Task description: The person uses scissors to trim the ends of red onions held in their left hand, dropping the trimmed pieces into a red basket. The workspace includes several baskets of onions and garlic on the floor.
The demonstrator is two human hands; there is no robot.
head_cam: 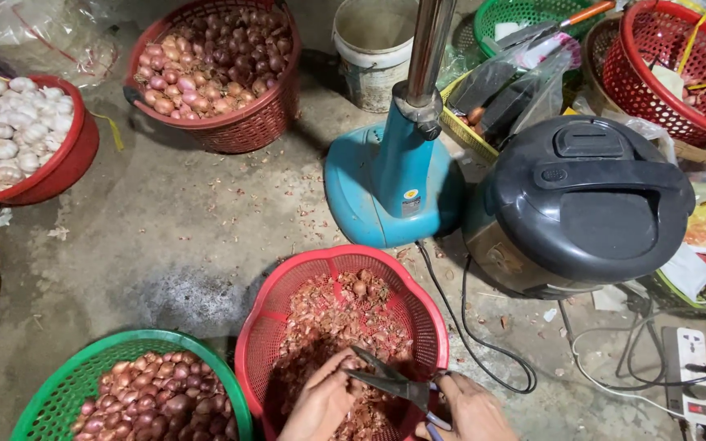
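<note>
- A pair of dark scissors [387, 377] is grasped by the right hand [469, 408] at the near edge of the scene; the blades stand apart and point left and far, over the left hand.
- The left hand [323, 400] is curled with its fingers bunched just under the scissor blades; whether a shallot is pinched in them cannot be told.
- Both hands are held over a red basket [271, 314], near and centre, which is filled with papery shallot peelings and trimmings [332, 314].
- A green basket [67, 367] with dark red shallots [153, 400] is set just to the left of the red one, their rims touching.
- At the far side, a larger red basket [243, 126] of pinkish shallots is seen, and at the far left a red tub [63, 163] of white garlic bulbs [14, 122].
- A blue fan base [386, 180] with its metal pole stands in the centre, just beyond the near red basket.
- A black-lidded rice cooker [586, 200] is placed to the right of the fan base, touching it or nearly so.
- A white power strip [690, 371] with cables lies near right on the concrete floor [165, 237], which is strewn with bits of peel.
- A white bucket [373, 41] stands far centre, and further baskets are crowded at the far right.
</note>
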